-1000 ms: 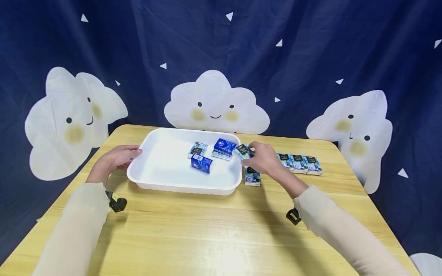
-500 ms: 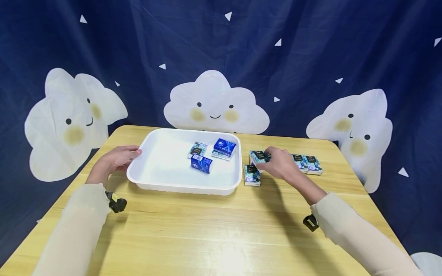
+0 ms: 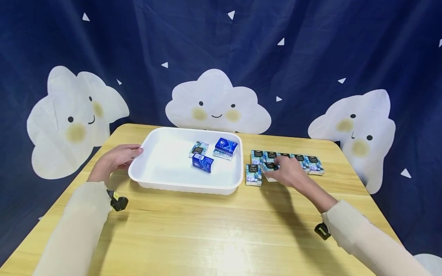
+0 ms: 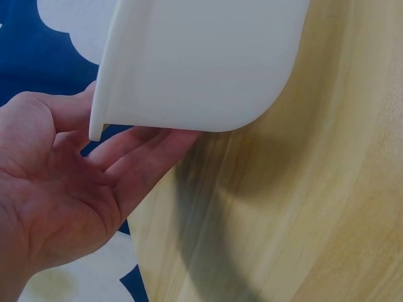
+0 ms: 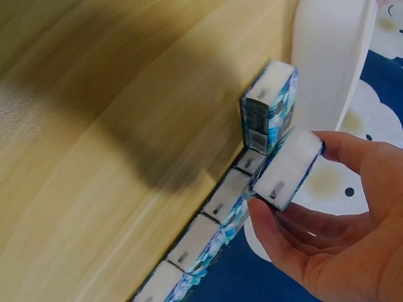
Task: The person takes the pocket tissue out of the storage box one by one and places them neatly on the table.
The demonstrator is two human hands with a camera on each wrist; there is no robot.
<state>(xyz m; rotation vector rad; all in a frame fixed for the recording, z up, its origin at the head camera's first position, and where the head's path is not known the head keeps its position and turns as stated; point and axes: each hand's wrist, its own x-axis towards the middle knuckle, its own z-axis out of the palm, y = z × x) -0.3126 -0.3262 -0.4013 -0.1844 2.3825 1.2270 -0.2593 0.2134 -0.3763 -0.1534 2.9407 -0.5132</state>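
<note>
My right hand [image 3: 289, 171] pinches a floral pocket tissue pack [image 5: 288, 167] between thumb and fingers, tilted above the back row in the right wrist view. Left of it, a matching front tissue pack [image 3: 253, 175] lies beside the tray. Behind runs a row of several floral tissue packs [image 3: 258, 157], partly covered by my hand. My left hand [image 3: 119, 158] grips the left end of the white tray [image 3: 183, 188], its thumb at the rim and fingers beneath in the left wrist view [image 4: 69, 182]. Inside the tray are a floral pack [image 3: 199, 148] and a dark-blue pack [image 3: 202, 163].
Another dark-blue pack [image 3: 226, 145] rests on a floral one at the tray's right end. The wooden table [image 3: 207, 226] extends in front of the tray. A navy curtain [image 3: 297, 69] with cloud prints hangs behind the table.
My right hand has moved right, from the tray's right rim to beside the front pack, carrying a floral tissue pack. My left hand has stayed at the tray's left end.
</note>
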